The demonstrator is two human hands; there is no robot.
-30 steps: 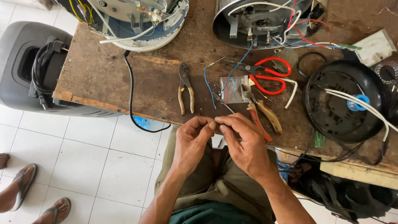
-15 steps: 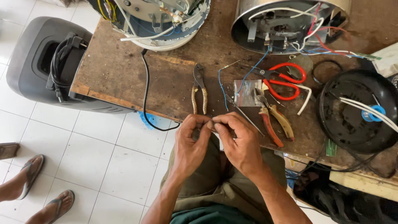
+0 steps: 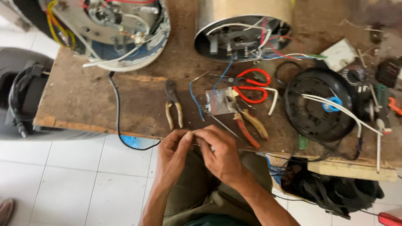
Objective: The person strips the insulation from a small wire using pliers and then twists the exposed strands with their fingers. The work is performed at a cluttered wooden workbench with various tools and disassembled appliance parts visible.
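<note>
Pinching thin wire (image 3: 193, 143) between fingertips, left hand (image 3: 173, 154) and right hand (image 3: 220, 155) meet at counter (image 3: 83, 104) edge, both grips pressed on it, likely twisting. Pliers (image 3: 173, 106), red scissors (image 3: 250, 86) lie within reach.

Both hands meet at the near edge of the tabletop (image 3: 83, 109), left hand (image 3: 173, 152) touching right hand (image 3: 220, 155). Behind them lie pliers (image 3: 173, 104), with cutters (image 3: 247, 121) to the right and scissors (image 3: 251, 85) behind those. A round base (image 3: 314, 113) sits farther right.
</note>
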